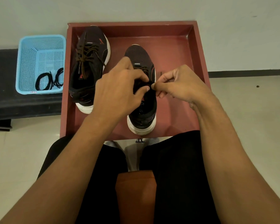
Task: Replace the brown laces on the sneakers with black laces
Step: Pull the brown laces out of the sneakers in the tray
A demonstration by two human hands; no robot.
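Two sneakers sit in one red tray (199, 50): far sneaker (90, 67) by its far-left corner, near sneaker (142, 117) at centre. Left hand (118, 88) has its grip curled on the near sneaker; right hand (181, 84) pinches its lace (142, 68). Black laces (48, 81) lie in one basket (26, 62).

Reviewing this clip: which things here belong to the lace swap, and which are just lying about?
In the job: near sneaker, left hand holding it, right hand pinching its brown lace; far sneaker; black laces in blue basket; red tray.
Lying about: black bench; orange-brown seat.
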